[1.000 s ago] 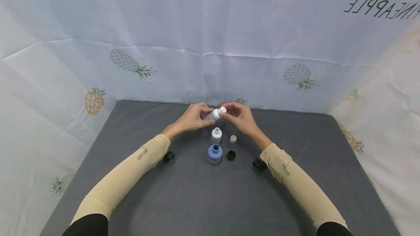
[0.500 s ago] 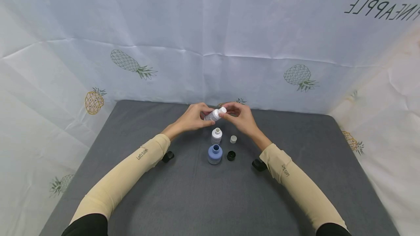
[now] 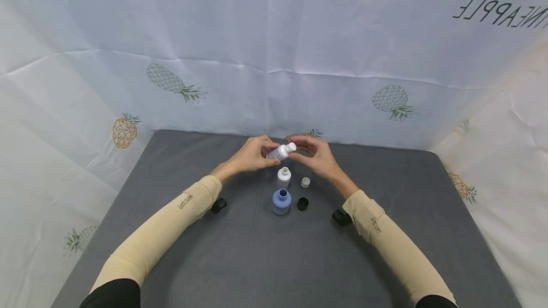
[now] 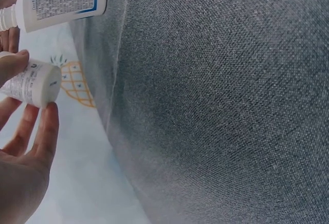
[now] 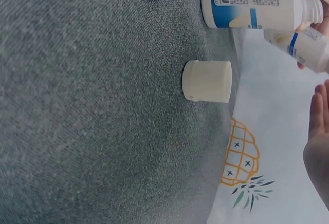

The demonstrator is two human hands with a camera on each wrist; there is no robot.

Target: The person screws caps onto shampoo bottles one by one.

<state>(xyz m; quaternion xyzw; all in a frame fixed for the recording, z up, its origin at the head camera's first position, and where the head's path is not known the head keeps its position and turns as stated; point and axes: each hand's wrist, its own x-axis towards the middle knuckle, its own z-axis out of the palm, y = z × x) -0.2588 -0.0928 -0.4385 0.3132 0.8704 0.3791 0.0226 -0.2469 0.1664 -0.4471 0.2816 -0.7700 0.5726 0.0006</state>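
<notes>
My left hand (image 3: 252, 155) grips a small white bottle (image 3: 278, 152), tilted with its white cap (image 3: 291, 147) towards the right. In the left wrist view, thumb and fingers wrap the labelled bottle (image 4: 33, 82) near its base. My right hand (image 3: 320, 158) is beside that cap, its thumb just below and its fingers loosely bent behind. In the right wrist view, the right hand (image 5: 320, 136) is mostly cut off at the edge. Just nearer stands an uncapped white bottle (image 3: 283, 178), its threaded neck bare. In front of it stands an open blue bottle (image 3: 281, 203).
A loose white cap (image 3: 305, 182) and a dark cap (image 3: 302, 204) lie to the right of the standing bottles. A grey cloth (image 3: 257, 260) covers the table. Behind it hangs a white curtain (image 3: 325, 37) printed with pineapples.
My right hand has shifted slightly right, its thumb now a little away from the cap of the held bottle. The left hand keeps its hold; the standing bottles stay put.
</notes>
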